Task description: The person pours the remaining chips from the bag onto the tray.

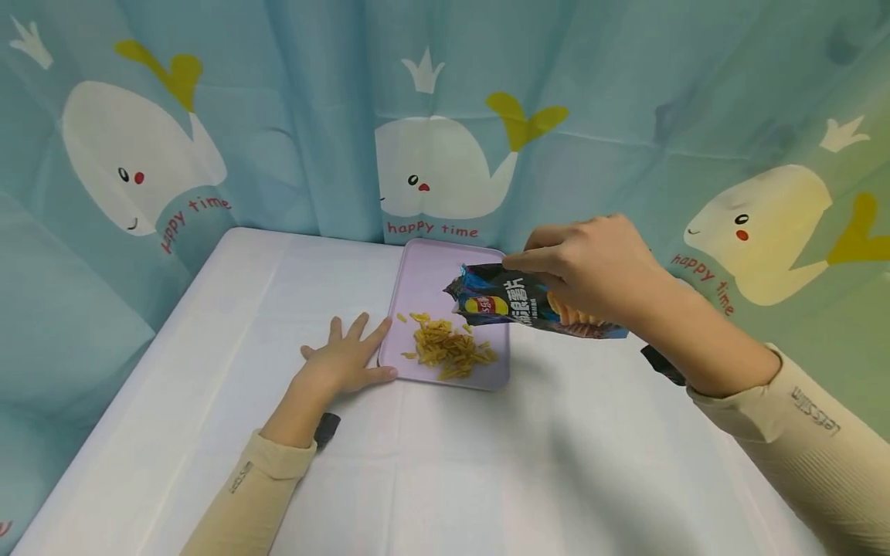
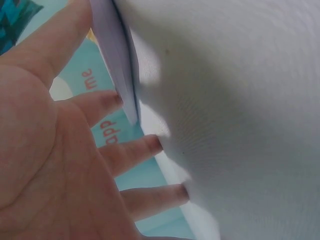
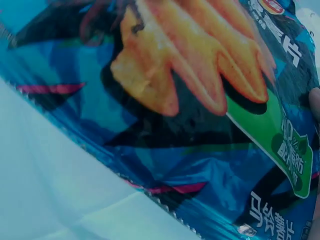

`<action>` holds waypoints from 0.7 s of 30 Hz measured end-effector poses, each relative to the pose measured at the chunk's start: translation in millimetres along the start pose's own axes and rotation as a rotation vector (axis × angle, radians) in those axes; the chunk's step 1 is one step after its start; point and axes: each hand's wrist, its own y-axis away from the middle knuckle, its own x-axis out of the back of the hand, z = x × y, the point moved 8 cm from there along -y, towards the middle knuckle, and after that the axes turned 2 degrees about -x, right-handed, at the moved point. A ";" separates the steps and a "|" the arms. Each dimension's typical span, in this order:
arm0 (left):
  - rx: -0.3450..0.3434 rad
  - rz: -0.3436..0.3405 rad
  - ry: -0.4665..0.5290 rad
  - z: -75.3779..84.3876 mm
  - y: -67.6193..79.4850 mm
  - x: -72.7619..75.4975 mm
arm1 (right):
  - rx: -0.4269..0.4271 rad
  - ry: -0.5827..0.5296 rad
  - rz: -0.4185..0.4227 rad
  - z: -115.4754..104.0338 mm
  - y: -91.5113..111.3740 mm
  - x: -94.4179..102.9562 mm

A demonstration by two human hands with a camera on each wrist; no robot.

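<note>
A black and blue potato chip bag [image 1: 516, 297] is held over the right side of a pale purple tray [image 1: 429, 282], tilted so its torn end points left. My right hand [image 1: 591, 266] grips it from above; the right wrist view is mostly filled by its printed front. Below, a pile of broken yellow chips [image 1: 448, 347] lies on the near half of the tray. At the tray's left edge my left hand [image 1: 341, 363] rests with fingers spread, thumb and index finger against the rim. The left wrist view shows its other fingertips on the white cloth.
A white cloth covers the table [image 1: 431, 479]. Close behind and around it hangs a light blue curtain [image 1: 334, 139] with whale prints. The tray stands near the table's far edge.
</note>
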 end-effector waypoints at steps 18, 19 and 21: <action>0.004 -0.005 -0.003 -2.1 -0.3 -0.9 | 0.112 0.068 -0.076 -14.8 -6.3 -10.1; 0.003 -0.005 -0.001 -1.8 -0.7 -0.9 | 0.113 0.069 -0.074 -15.2 -6.4 -9.6; 0.002 -0.004 -0.004 -1.1 -0.8 -0.7 | 0.123 0.076 -0.064 -16.7 -7.1 -8.5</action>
